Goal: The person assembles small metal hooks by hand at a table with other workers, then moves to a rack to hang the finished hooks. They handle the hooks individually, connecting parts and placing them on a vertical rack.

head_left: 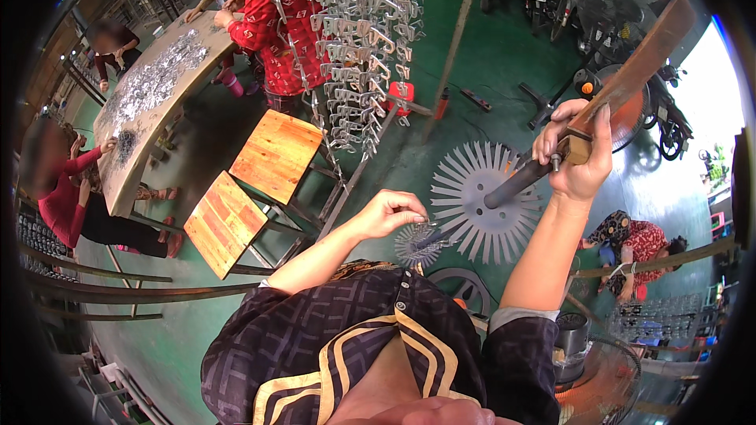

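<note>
Small metal piece (426, 226): pinched at the fingertips of the left hand, above the small toothed disc; too small to tell its shape for certain.
Left hand (390, 212): fingers curled together, closed on the small metal piece, forearm reaching in from the lower middle.
Right hand (579, 159): raised, wrapped tight around a dark handle where it meets a long brown wooden bar.
Dark handle (516, 184): slants down-left from the right fist, ending over the large toothed disc.
Wooden bar (642, 59): runs up-right from the fist.
Large toothed disc (482, 216): pale, spiked all round, seen against the green floor.
Small toothed disc (417, 245): just below the left fingertips.
Hanging rack (358, 39): many grey metal pieces strung in columns, upper middle.
Wooden stools (252, 185): two, left of the rack.
Long table (153, 94): covered in metal bits, other people around it.
</note>
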Motion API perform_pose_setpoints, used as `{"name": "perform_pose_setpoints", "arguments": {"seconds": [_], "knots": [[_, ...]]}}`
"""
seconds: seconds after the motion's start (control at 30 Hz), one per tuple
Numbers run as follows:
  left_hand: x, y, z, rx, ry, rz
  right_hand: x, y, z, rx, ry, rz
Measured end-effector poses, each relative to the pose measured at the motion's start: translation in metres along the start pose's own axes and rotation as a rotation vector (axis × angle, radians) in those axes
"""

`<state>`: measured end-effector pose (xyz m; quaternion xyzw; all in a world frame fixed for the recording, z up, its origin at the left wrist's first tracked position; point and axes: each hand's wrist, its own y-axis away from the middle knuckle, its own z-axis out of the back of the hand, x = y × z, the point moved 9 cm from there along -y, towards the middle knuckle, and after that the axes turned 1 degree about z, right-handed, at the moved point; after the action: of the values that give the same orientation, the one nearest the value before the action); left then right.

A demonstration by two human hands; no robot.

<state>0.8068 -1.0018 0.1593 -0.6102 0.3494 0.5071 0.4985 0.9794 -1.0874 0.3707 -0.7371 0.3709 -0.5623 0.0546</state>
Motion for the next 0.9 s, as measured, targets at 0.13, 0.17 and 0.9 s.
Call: {"name": "perform_pose_setpoints", "arguments": {"seconds": [0.13,0.17,0.9], "knots": [[-0.002,-0.009,-0.011,0.025,-0.007,-0.015,-0.003,0.000,0.004,-0.001,-0.019,-0.022],[-0.001,-0.009,-0.012,0.030,-0.004,-0.009,-0.004,0.000,0.005,-0.003,-0.021,-0.028],[-0.322,0.041,0.120,-0.789,-0.800,-0.657,-0.002,0.002,0.005,-0.010,0.021,0.031]]}}
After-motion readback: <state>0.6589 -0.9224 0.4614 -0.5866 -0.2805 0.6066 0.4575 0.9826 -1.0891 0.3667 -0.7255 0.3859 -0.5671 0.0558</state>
